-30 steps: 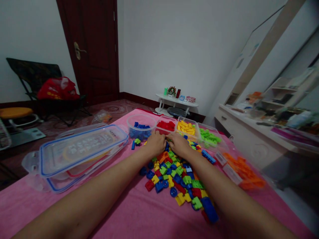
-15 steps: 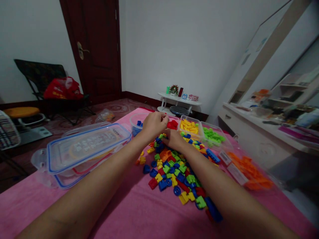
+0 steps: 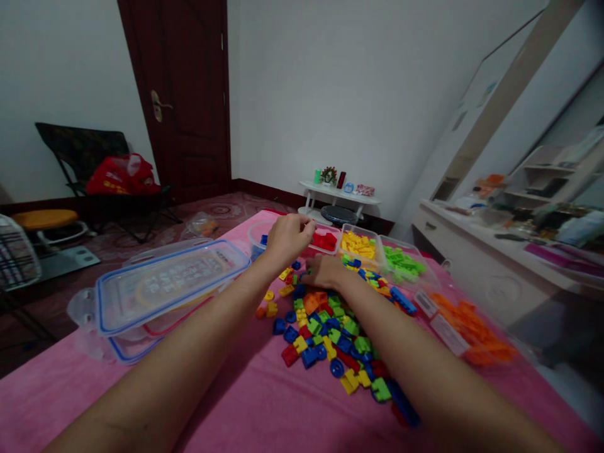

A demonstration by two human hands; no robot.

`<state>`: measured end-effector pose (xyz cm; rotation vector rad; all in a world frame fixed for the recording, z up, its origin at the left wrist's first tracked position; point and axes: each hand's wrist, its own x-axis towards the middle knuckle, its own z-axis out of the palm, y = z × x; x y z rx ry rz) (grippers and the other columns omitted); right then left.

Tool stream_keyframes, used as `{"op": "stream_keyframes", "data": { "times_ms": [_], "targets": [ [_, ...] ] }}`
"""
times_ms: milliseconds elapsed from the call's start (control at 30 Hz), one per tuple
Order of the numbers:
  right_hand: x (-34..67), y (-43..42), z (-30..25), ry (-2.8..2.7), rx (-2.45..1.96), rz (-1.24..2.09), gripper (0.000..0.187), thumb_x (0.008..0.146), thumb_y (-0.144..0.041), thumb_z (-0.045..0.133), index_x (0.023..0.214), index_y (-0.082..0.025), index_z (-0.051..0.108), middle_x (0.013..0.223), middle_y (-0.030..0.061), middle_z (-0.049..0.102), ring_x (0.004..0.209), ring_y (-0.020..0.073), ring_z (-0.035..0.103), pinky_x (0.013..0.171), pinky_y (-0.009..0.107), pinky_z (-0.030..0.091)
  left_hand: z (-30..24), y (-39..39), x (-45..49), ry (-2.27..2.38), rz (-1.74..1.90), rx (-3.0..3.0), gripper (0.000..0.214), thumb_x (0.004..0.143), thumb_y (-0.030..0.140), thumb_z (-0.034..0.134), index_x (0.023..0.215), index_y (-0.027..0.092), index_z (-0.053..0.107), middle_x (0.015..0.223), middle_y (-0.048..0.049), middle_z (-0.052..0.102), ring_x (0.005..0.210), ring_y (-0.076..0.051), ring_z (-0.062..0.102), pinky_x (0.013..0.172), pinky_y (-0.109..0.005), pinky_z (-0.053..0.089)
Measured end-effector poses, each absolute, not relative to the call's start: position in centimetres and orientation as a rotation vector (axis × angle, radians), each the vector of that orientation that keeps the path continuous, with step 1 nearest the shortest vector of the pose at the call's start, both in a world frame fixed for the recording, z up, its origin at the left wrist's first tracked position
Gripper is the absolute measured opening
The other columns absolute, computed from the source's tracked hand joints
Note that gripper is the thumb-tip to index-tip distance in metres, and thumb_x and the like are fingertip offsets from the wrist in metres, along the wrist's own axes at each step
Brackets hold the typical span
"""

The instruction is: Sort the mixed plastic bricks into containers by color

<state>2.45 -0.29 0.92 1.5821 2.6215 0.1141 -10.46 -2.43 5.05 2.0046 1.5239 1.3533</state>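
My left hand point(image 3: 291, 239) hovers by the near edge of a clear tub of red bricks point(image 3: 324, 240), its fingers curled together. What they hold, if anything, is hidden. Lower and to the right, my right hand point(image 3: 324, 272) rests on the far part of a mixed pile of toy building bricks point(image 3: 325, 327). Its fingers are bent down among the pieces, and whatever lies between them cannot be made out. Red, blue, yellow, green and orange bricks spread toward me between my forearms. A round clear tub with blue bricks point(image 3: 264, 240) is partly behind my left hand.
Clear tubs of yellow bricks point(image 3: 359, 243), green bricks point(image 3: 401, 259) and orange bricks point(image 3: 472, 327) line the right side. Stacked clear lids with blue rims point(image 3: 172, 283) lie at left on the pink cloth point(image 3: 264, 402). A white dresser point(image 3: 462, 245) stands at right.
My right hand has moved slightly toward me, away from my left hand, and down onto the bricks. My left hand stays near the red tub. The view has tilted slightly.
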Motion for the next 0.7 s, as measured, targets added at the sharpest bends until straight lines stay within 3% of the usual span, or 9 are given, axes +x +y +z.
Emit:
{"op": "stream_keyframes", "data": {
  "times_ms": [133, 200, 333, 467, 600, 700],
  "targets": [
    [2.8, -1.6, 4.4, 2.438, 1.529, -0.088, 0.059, 0.056, -0.074, 0.059, 0.072, -0.018, 0.072, 0.074, 0.0125, 0.068, 0.079, 0.0294, 0.064, 0.068, 0.036, 0.046, 5.4, -2.2, -11.1, 1.547, 1.430, 2.050, 0.032, 0.081, 0.030, 0.042, 0.079, 0.012, 0.069, 0.072, -0.0083, 0.069, 0.062, -0.014, 0.062, 0.059, -0.022, 0.044],
    [2.6, -2.0, 5.5, 2.438, 1.546, -0.024, 0.062, 0.054, -0.077, 0.059, 0.066, -0.017, 0.070, 0.070, 0.0135, 0.067, 0.078, 0.0305, 0.064, 0.067, 0.037, 0.045, 5.6, -2.2, -11.2, 1.542, 1.452, 2.056, 0.033, 0.081, 0.030, 0.042, 0.081, 0.012, 0.070, 0.072, -0.0081, 0.069, 0.062, -0.014, 0.062, 0.060, -0.021, 0.045],
    [1.2, -1.9, 3.9, 2.583, 1.734, 0.148, 0.049, 0.063, -0.064, 0.063, 0.078, -0.017, 0.070, 0.082, 0.0146, 0.068, 0.083, 0.0287, 0.063, 0.068, 0.035, 0.045, 5.9, -2.4, -11.2, 1.545, 1.463, 2.038, 0.033, 0.082, 0.029, 0.043, 0.087, 0.012, 0.070, 0.075, -0.0084, 0.070, 0.064, -0.014, 0.062, 0.062, -0.022, 0.046],
    [-0.9, -0.9, -0.8, 2.751, 1.956, 0.034, 0.042, 0.067, -0.049, 0.066, 0.091, -0.015, 0.066, 0.099, 0.0138, 0.065, 0.092, 0.0248, 0.060, 0.073, 0.031, 0.045, 6.0, -2.4, -11.4, 1.542, 1.474, 2.021, 0.033, 0.081, 0.029, 0.043, 0.090, 0.013, 0.070, 0.074, -0.0076, 0.070, 0.064, -0.014, 0.062, 0.062, -0.022, 0.047],
    [-1.8, 0.0, -3.0, 2.766, 2.063, -0.260, 0.029, 0.069, -0.041, 0.065, 0.083, -0.015, 0.065, 0.090, 0.0093, 0.066, 0.085, 0.0207, 0.060, 0.069, 0.027, 0.044, 6.2, -2.3, -11.9, 1.522, 1.528, 2.023, 0.032, 0.081, 0.028, 0.043, 0.086, 0.013, 0.071, 0.072, -0.0070, 0.070, 0.064, -0.014, 0.062, 0.060, -0.022, 0.046],
    [-1.7, -0.5, -2.1, 2.759, 2.033, -0.361, 0.027, 0.073, -0.045, 0.060, 0.077, -0.019, 0.065, 0.078, 0.0039, 0.067, 0.072, 0.0165, 0.060, 0.059, 0.025, 0.042, 6.4, -2.3, -12.1, 1.511, 1.548, 2.018, 0.033, 0.081, 0.028, 0.042, 0.086, 0.013, 0.071, 0.069, -0.0067, 0.069, 0.064, -0.014, 0.062, 0.060, -0.022, 0.046]
  ]
}}
